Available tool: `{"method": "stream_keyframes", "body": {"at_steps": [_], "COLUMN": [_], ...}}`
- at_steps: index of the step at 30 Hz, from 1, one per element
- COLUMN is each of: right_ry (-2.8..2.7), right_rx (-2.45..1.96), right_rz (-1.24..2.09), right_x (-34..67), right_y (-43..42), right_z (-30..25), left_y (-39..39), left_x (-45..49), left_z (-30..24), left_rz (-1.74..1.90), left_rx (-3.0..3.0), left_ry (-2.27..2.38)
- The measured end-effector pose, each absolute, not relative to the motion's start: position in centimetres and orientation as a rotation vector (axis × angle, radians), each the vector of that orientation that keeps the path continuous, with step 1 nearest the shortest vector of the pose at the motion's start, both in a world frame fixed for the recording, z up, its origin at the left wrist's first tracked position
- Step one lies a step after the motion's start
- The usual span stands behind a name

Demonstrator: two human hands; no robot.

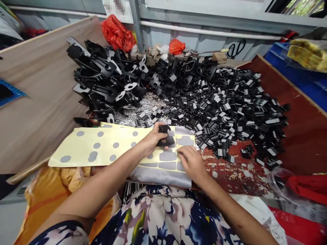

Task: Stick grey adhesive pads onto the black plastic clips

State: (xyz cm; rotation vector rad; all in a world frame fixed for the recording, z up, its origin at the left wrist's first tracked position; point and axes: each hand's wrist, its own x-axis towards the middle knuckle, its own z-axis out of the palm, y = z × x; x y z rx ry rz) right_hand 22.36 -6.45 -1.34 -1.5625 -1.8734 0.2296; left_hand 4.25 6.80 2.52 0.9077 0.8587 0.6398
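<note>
My left hand (152,139) is closed around a black plastic part (166,140) with a notched upper end, held above a yellow backing sheet (84,146). Grey round and oblong stickers lie on that sheet, among them a wide grey sticker (168,156) below the held part. Close to the sheet's right end, my right hand (192,165) has its fingers curled in and the thumb near the fingertips. Whatever may be between those fingertips is too small to make out. Grey material (163,177) shows under the sheet's front edge.
Behind the sheet lies a heap of larger black parts (102,75). Small black pieces with grey pads (219,109) pile up at right, beside loose metal pins (148,105). Wooden boards (43,68) border the bench. Black-handled scissors (236,49) rest at the back.
</note>
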Motion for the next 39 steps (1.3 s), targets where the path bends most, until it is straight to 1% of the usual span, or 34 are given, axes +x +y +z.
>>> {"method": "stream_keyframes", "body": {"at_steps": [3, 5, 7, 9, 13, 14, 15, 18, 20, 27, 39], "right_ry": [-2.054, -2.105, -2.093, -2.012, -1.866, -1.820, -1.763, -1.559, -1.470, -1.293, -1.273], "right_rx": [-1.578, -1.611, -1.615, -1.560, -1.298, -1.270, -1.287, -1.449, -1.501, -1.426, -1.427], "right_rz": [0.091, 0.022, 0.079, 0.307, 1.082, 1.155, 1.123, 0.689, 0.517, 0.585, 0.612], "right_x": [21.4, 20.7, 20.4, 20.4, 21.4, 21.8, 22.2, 23.4, 23.6, 21.7, 21.0], "right_y": [-7.2, -7.0, -6.9, -7.1, -8.1, -8.2, -8.1, -6.8, -5.6, -3.6, -3.4], "right_z": [-2.4, -2.6, -2.3, -1.1, 3.0, 3.9, 4.5, 4.9, 4.1, 0.8, 0.2], "left_y": [7.3, 7.2, 7.1, 7.1, 7.4, 7.4, 7.3, 6.4, 5.5, 3.1, 2.7], "left_x": [5.1, 5.9, 6.3, 6.5, 6.4, 6.3, 6.1, 5.2, 4.6, 4.1, 4.1], "left_z": [1.5, 0.5, -0.3, -0.8, -0.7, -0.5, -0.2, 0.8, 1.5, 2.5, 2.0], "left_rz": [0.534, 0.532, 0.558, 0.571, 0.579, 0.588, 0.598, 0.604, 0.596, 0.669, 0.690], "left_rx": [0.902, 0.903, 0.902, 0.896, 0.865, 0.850, 0.828, 0.711, 0.600, 0.421, 0.419], "left_ry": [0.821, 0.822, 0.830, 0.826, 0.819, 0.815, 0.804, 0.722, 0.663, 0.578, 0.527]}}
